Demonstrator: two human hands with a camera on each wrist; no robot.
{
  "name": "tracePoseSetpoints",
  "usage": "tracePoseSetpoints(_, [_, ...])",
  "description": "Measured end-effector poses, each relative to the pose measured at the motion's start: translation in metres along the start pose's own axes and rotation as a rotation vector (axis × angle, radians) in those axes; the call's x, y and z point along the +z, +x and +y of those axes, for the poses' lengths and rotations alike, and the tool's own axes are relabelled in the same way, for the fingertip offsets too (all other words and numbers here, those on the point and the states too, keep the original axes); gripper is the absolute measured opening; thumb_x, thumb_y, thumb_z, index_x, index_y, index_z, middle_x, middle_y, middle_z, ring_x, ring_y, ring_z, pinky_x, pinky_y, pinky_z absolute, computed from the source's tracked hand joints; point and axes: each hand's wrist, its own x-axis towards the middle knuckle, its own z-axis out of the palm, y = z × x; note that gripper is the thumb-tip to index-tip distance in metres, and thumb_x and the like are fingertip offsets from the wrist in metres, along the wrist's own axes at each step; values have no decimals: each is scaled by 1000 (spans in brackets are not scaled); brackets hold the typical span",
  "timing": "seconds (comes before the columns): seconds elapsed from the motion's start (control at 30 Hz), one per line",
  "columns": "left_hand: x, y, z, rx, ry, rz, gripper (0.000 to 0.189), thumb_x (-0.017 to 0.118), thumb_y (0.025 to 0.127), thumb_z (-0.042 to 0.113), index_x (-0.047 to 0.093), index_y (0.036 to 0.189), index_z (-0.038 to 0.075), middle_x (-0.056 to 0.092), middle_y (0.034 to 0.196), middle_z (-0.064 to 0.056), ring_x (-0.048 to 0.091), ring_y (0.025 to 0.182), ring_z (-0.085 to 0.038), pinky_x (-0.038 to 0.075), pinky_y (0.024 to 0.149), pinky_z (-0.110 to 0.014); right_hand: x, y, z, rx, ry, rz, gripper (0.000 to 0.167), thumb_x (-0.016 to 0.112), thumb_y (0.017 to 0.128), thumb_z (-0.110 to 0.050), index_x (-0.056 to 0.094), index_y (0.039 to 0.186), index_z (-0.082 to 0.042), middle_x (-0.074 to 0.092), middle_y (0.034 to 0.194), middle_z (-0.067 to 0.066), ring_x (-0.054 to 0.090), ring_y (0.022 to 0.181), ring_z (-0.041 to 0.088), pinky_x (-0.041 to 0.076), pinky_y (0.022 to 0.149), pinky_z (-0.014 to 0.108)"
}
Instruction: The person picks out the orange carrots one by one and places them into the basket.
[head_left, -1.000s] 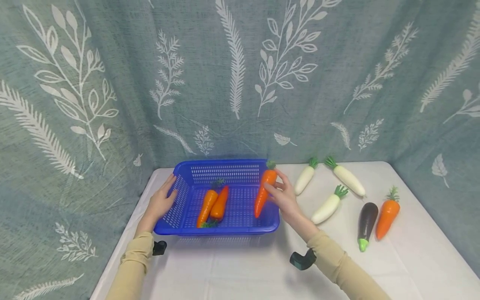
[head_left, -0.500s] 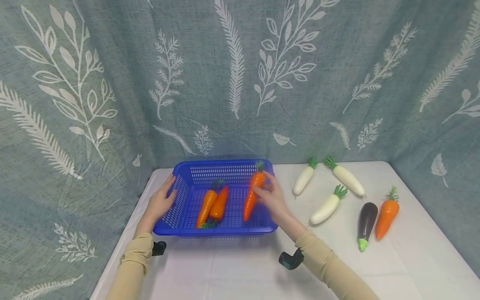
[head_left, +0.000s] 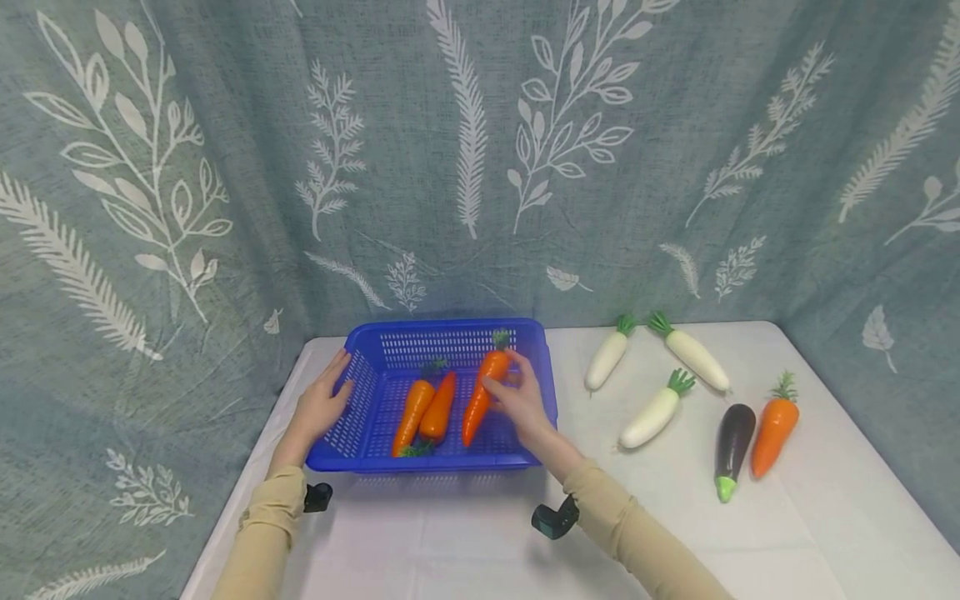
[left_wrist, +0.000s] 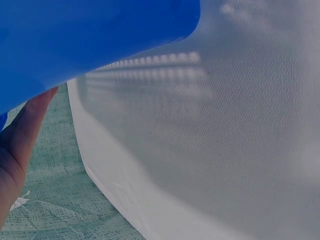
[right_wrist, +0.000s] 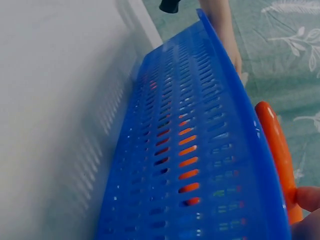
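Tilted with its green top up, a carrot (head_left: 478, 402) is pinched between the thumb and fingers of my right hand (head_left: 527, 406), over the right half of a blue plastic basket (head_left: 450, 463). Two more carrots lie side by side in the basket, the left carrot (head_left: 412, 418) next to a redder carrot (head_left: 439, 407). My left hand (head_left: 318, 409) rests against the basket's left rim with its fingers extended. In the right wrist view, the held carrot (right_wrist: 278, 150) shows beyond the basket rim, with the thumb against it.
Three white radishes lie right of the basket, the nearest radish (head_left: 652, 420) in front of the other two. Farther right, an eggplant (head_left: 734, 450) lies beside another carrot (head_left: 776, 437). A patterned curtain (head_left: 480, 167) surrounds the white table (head_left: 450, 542).
My right hand has moved left with the carrot, from the basket's right edge toward the two carrots inside. My left hand has stayed at the left rim.
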Motion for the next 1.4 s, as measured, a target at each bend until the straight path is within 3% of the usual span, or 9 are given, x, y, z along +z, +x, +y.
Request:
tracePoseSetpoints(0.5, [0, -1, 2, 4, -4, 1, 51, 44, 102, 8, 31, 148, -8, 24, 156, -23, 28, 137, -48, 25, 110, -61, 19, 12, 20, -8, -67, 23, 61, 65, 85, 5, 36, 138, 0, 45, 107, 25, 55, 80, 21, 59, 67, 36])
tracePoseSetpoints(0.63, [0, -2, 2, 8, -6, 3, 51, 44, 102, 8, 31, 148, -9, 24, 156, -24, 28, 137, -48, 25, 110, -61, 26, 14, 23, 11, -133, 23, 62, 66, 83, 5, 38, 138, 0, 49, 105, 24, 56, 80, 23, 59, 65, 34])
tracePoseSetpoints(0.73, [-1, -3, 2, 5, -8, -1, 51, 44, 102, 9, 30, 148, -9, 24, 156, -24, 28, 137, -48, 24, 110, -61, 31, 15, 25, 30, -179, 23, 61, 67, 83, 5, 39, 137, 1, 52, 109, 27, 61, 87, 31, 59, 66, 36])
tracePoseSetpoints(0.9, [0, -2, 2, 3, -6, -1, 51, 44, 102, 9, 31, 147, -9, 24, 156, -24, 28, 138, -48, 24, 111, -61, 37, 16, 26, -8, -366, 51, 59, 70, 78, 5, 44, 131, 0, 55, 118, 32, 59, 105, 45, 56, 82, 47])
tracePoseSetpoints(1.03, [0, -2, 2, 12, -1, 10, 50, 44, 101, 8, 32, 147, -10, 25, 155, -25, 28, 137, -48, 24, 110, -61, 41, 19, 27, -15, -472, 60, 59, 71, 78, 3, 45, 131, 1, 54, 118, 31, 56, 109, 46, 52, 90, 51])
tracePoseSetpoints(1.4, [1, -2, -3, 8, -3, 8, 51, 44, 102, 9, 31, 147, -9, 24, 156, -24, 28, 137, -48, 25, 110, -61, 46, 21, 31, 18, -584, -13, 57, 73, 79, 1, 47, 129, 1, 58, 115, 28, 58, 106, 42, 53, 88, 49])
